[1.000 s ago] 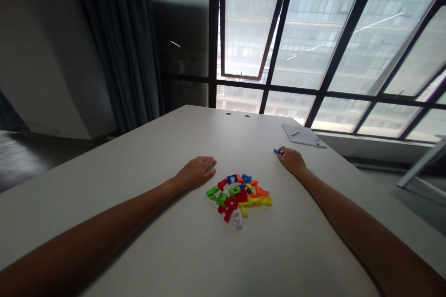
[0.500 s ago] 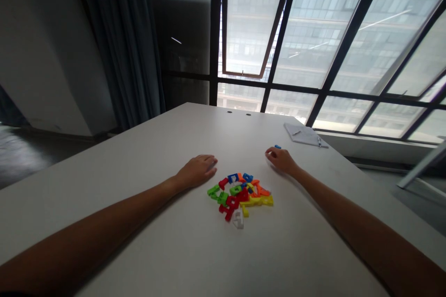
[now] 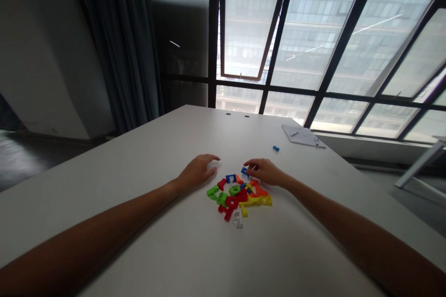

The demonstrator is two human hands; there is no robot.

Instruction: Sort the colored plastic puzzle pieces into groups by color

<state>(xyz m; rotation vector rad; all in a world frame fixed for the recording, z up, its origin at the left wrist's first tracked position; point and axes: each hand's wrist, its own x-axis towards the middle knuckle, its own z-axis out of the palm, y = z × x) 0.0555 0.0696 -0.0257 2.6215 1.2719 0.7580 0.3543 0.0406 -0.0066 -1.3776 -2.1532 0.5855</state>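
The left hand (image 3: 197, 171), fingers loosely parted, holds nothing visible beside the plastic pieces (image 3: 231, 203). At their far side, a blue plastic piece (image 3: 245, 171) meets the right hand (image 3: 265, 172)'s half-curled fingers, grip unclear; likely light, stiff, side-pinchable. Rightward, table (image 3: 167, 246) separates it from a blue block (image 3: 276, 148); the notepad (image 3: 302, 136) nears the edge.

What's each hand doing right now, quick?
Left hand: open, holding nothing, beside the colourful pieces.
Right hand: fingers at a blue piece; whether it's gripped, I can't tell.
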